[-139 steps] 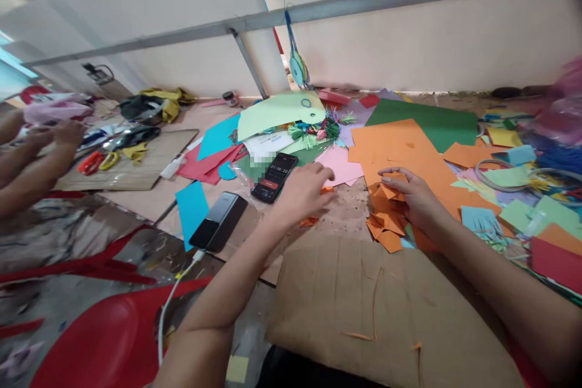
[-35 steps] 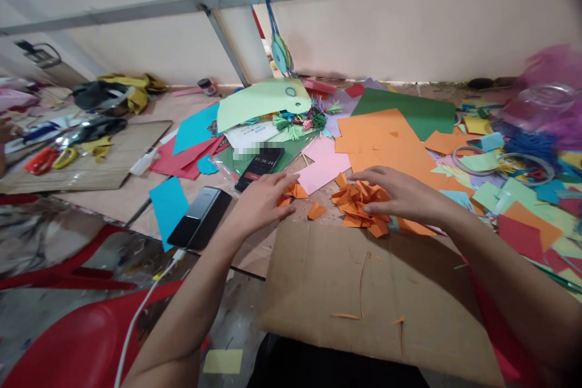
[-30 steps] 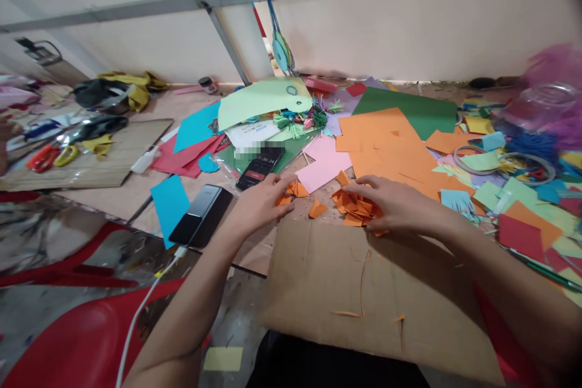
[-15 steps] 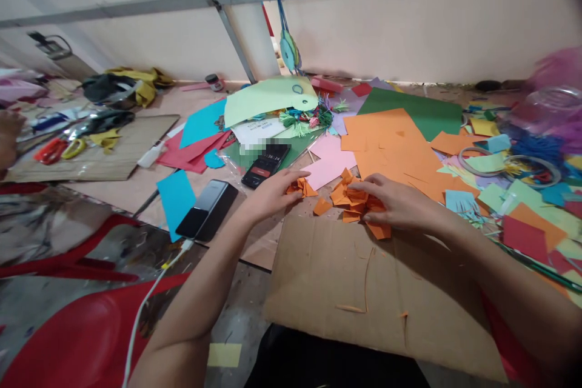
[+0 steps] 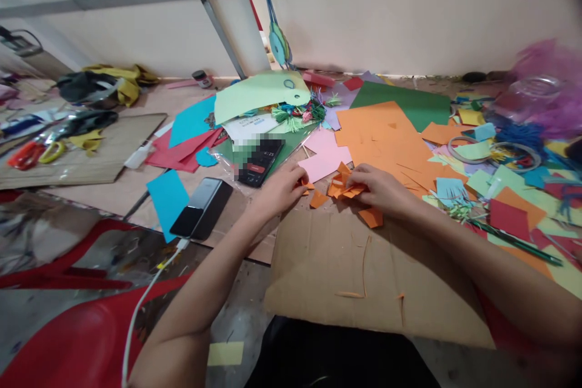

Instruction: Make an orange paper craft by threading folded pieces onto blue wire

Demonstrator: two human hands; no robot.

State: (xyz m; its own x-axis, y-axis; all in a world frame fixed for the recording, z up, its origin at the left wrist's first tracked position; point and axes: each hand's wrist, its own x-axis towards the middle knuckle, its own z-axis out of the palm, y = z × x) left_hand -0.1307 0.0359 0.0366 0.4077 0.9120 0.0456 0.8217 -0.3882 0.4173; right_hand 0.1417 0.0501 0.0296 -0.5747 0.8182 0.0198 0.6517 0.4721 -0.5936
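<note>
Small cut orange paper pieces [image 5: 340,185] lie in a loose heap just beyond the brown cardboard [image 5: 336,260]. My right hand [image 5: 373,189] is closed on some of these pieces at the heap's right side. On the left, my left hand [image 5: 286,188] has its fingers pressed together over orange paper, of which a small part shows beside the fingertips. Between the hands lies a single orange piece [image 5: 319,199], and another [image 5: 371,217] rests under my right hand at the cardboard's far edge. Thin orange strips [image 5: 365,273] lie on the cardboard.
Behind the hands are a large orange sheet [image 5: 377,139], a pink sheet [image 5: 325,154] and a phone [image 5: 261,162]. A power bank [image 5: 202,209] with a white cable is at left, near orange scissors [image 5: 27,156]. Paper scraps and tape rolls [image 5: 522,157] fill the right.
My right hand's fingers have closed on orange pieces, and my left fingers have drawn together. The view has shifted slightly, and the person's hand at the far left edge is out of view.
</note>
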